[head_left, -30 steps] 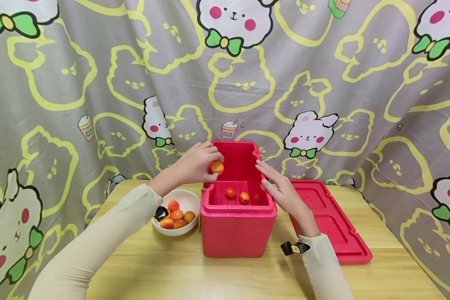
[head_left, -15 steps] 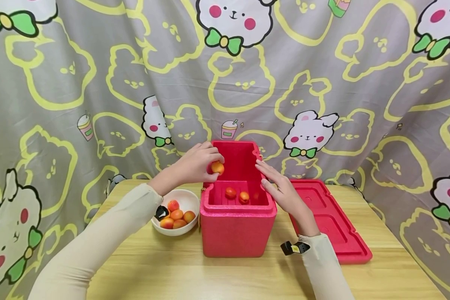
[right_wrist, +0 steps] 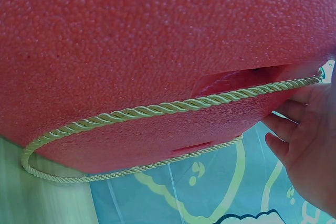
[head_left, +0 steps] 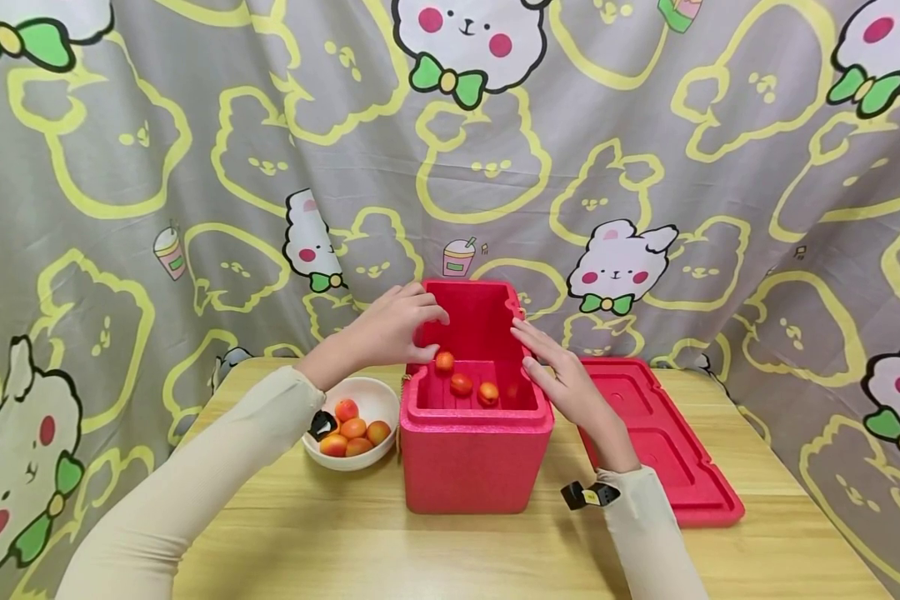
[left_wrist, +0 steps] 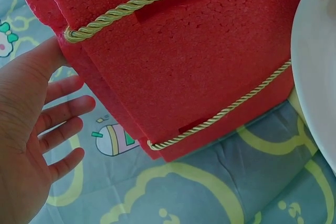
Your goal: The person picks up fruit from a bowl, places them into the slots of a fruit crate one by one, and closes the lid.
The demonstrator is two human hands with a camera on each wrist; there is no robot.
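My left hand [head_left: 397,327] is over the left rim of the red foam box [head_left: 476,471], thumb and fingers apart with nothing between them. Just below the fingertips, inside the box, shows an orange-red apricot [head_left: 444,362]. Two more apricots, a redder one [head_left: 461,385] and a yellower one [head_left: 488,394], lie on the box floor. On the right rim rests my right hand [head_left: 562,375], its fingers nearly straight. In the left wrist view, the left fingers [left_wrist: 65,111] are spread beside the box edge. Gold rope [right_wrist: 173,107] runs along the box's side in the right wrist view.
Left of the box, a white bowl [head_left: 381,400] holds several apricots; the black wrist camera [head_left: 322,425] overlaps it. The red lid [head_left: 671,454] lies on the wooden table [head_left: 330,542] at the right. A patterned grey curtain [head_left: 375,158] hangs behind.
The left thumb and fingers have parted and let go of the apricot, which has dropped from between them into the box. The right hand has stayed on the rim.
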